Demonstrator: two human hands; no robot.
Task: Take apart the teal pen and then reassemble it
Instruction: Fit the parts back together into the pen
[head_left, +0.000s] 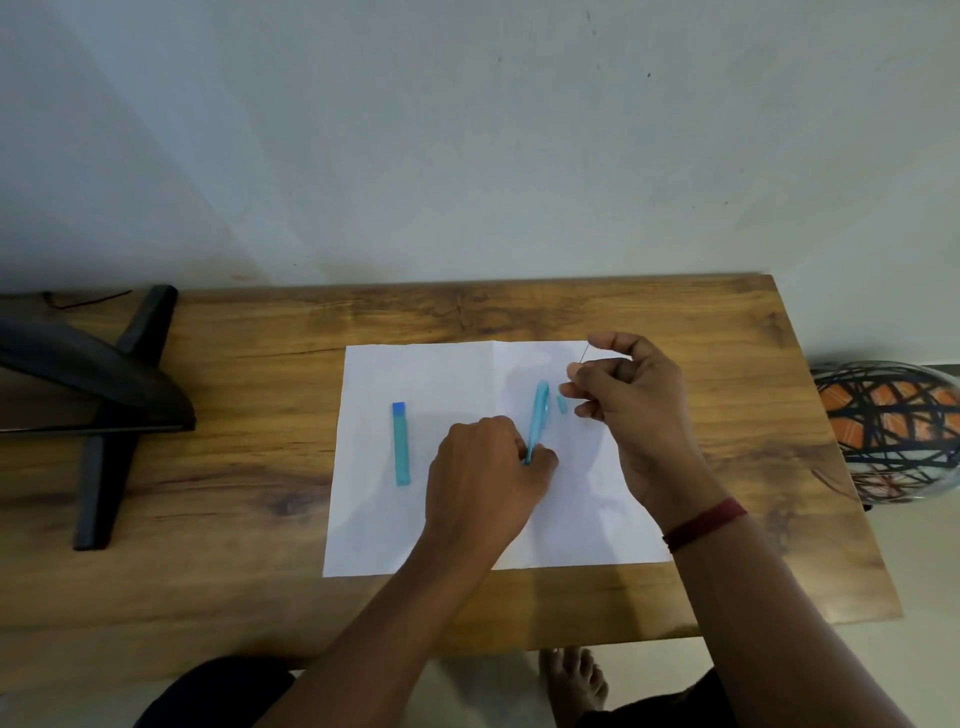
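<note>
A white paper sheet (467, 374) lies on the wooden table (260, 374). The teal pen barrel with a blue end (401, 444) lies alone on the sheet's left part. My left hand (488, 473) pinches the lower end of a teal cap piece (539, 415) that rests on the paper and points away from me. A tiny teal piece (561, 404) lies just right of it. My right hand (634, 395) hovers over the sheet's far right corner, thumb and forefinger closed on a thin dark refill (584, 354).
A black monitor stand (111, 415) spreads its legs over the table's left side. A patterned round object (893, 426) sits off the table's right edge. My bare foot (574, 680) shows below the near edge.
</note>
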